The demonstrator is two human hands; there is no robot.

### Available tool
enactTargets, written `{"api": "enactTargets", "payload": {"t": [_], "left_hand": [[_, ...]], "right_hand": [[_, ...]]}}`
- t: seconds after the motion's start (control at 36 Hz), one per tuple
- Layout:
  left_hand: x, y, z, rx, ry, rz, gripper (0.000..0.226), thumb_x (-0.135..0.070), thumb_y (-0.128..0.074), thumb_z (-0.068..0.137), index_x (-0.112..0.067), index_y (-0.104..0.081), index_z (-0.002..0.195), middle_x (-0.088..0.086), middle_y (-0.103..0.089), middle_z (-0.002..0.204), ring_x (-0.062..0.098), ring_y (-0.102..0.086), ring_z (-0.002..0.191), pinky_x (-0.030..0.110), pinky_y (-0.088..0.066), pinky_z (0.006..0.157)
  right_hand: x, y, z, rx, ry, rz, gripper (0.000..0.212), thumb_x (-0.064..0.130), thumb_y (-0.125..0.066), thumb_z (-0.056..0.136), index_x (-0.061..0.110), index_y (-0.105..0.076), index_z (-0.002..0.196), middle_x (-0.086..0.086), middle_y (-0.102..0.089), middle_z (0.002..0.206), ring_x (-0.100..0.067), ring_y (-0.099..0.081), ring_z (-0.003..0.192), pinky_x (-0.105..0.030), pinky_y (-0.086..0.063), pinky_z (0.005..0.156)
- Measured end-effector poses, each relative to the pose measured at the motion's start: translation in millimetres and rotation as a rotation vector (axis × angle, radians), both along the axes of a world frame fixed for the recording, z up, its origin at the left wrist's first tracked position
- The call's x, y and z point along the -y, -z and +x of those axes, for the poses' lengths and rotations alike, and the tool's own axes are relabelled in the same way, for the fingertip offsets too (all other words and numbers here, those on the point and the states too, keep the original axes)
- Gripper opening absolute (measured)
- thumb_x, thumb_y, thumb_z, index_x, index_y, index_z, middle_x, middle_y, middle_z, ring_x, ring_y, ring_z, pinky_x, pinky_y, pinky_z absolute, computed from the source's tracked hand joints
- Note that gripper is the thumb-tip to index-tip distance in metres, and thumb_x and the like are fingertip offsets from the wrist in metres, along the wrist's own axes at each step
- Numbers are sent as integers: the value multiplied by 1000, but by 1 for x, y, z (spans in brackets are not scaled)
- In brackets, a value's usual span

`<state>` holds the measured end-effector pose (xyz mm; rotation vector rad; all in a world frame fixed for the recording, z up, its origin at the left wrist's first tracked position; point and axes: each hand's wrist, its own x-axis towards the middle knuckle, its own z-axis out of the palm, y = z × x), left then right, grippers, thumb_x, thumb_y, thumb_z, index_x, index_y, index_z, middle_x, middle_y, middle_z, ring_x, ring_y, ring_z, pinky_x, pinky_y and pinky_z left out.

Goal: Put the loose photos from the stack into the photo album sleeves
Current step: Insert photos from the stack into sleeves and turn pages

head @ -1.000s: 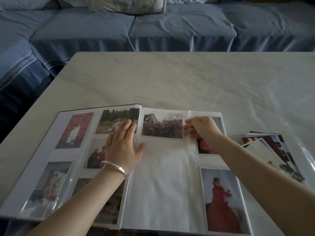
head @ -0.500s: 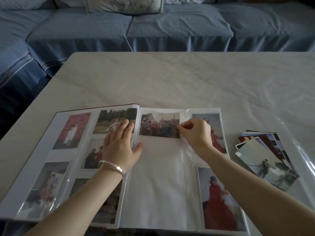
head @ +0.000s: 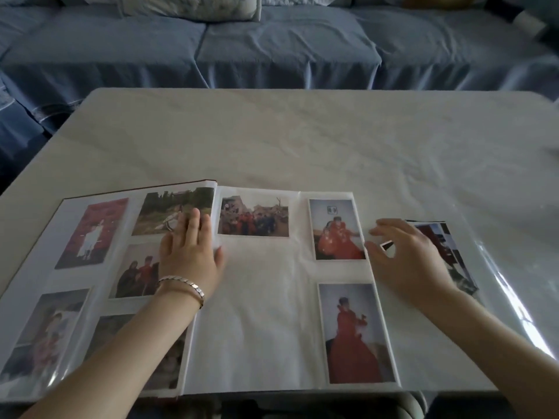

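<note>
Photo album point(head: 260, 313) flat open on table point(head: 302, 140), three sleeved photos point(head: 335, 229) (right page)

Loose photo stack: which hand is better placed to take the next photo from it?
Right. The right hand is over the loose photo stack beside the album, fingers spread. The left hand lies flat near the album's spine, on the side away from the stack.

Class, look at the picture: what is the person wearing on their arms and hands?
Both forearms are bare: no sleeves or gloves in view. The left hand has a silver link bracelet at its wrist. The right hand wears nothing that I can see.
</note>
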<state>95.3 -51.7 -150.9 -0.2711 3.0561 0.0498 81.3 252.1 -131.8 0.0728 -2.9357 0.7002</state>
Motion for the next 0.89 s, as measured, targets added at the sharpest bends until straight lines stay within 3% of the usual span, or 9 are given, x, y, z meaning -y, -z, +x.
{"api": "enactTargets", "payload": {"t": [0.08,0.14,0.25,0.39,0.47,0.58,0.64,0.75,0.89], "left_hand": [[-1,0,0,1,-12,34,62,-37,-31,98,-14,-6,150,5,3,158,22,2,145,38,-8,114],[0,0,0,8,-16,53,62,-36,-31,98,-15,-5,150,4,5,158,21,4,145,38,-6,115],[2,0,1,5,-15,61,62,-37,-30,98,-16,-4,150,3,6,158,19,5,145,36,-5,115],[1,-1,1,-12,-18,97,62,-35,-35,97,-15,-11,150,3,1,158,18,1,145,36,-8,114],[0,-1,1,-30,-24,127,62,-33,-39,96,-13,-16,149,3,-3,158,19,-2,145,37,-9,114],[2,0,0,-44,-26,148,61,-33,-41,95,-13,-18,149,3,-5,158,19,-3,145,36,-9,114],[3,1,0,-55,-23,158,61,-32,-42,95,-13,-20,149,3,-7,158,19,-5,145,37,-9,114],[5,2,0,-59,-26,177,61,-33,-41,95,-15,-19,149,1,-6,158,17,-2,145,36,-7,114],[6,2,1,-73,-15,223,60,-32,-42,96,-16,-20,149,0,-6,158,16,-2,145,35,-5,114]], "right_hand": [[-28,2,11,110,39,136,44,35,-68,81,12,-62,119,-4,-52,135,-24,-47,124,-33,-35,99],[-41,4,17,186,22,224,53,45,-66,80,13,-59,122,-5,-48,139,-24,-46,125,-34,-35,98],[-56,10,24,279,-32,328,39,45,-61,84,11,-60,104,2,-57,114,-18,-56,95,-27,-39,68],[-59,5,23,355,-72,320,26,41,-45,94,17,-54,92,2,-52,101,-20,-57,90,-33,-47,76],[-54,-2,25,303,-89,413,23,27,-33,100,20,-55,100,3,-56,99,-20,-59,95,-31,-47,80],[-37,-8,31,-182,-92,298,11,-7,-61,83,-1,-66,76,-12,-69,76,-33,-67,65,-35,-53,56],[-24,-9,36,-335,-156,230,13,-9,-73,72,-6,-71,85,-21,-71,91,-36,-70,81,-47,-58,66],[6,6,49,-213,-419,256,46,-5,-84,57,-2,-70,101,-18,-66,109,-30,-66,99,-49,-55,77],[29,22,54,-133,-622,189,35,17,-85,65,7,-74,96,-8,-70,107,-22,-66,101,-38,-56,81]]}}
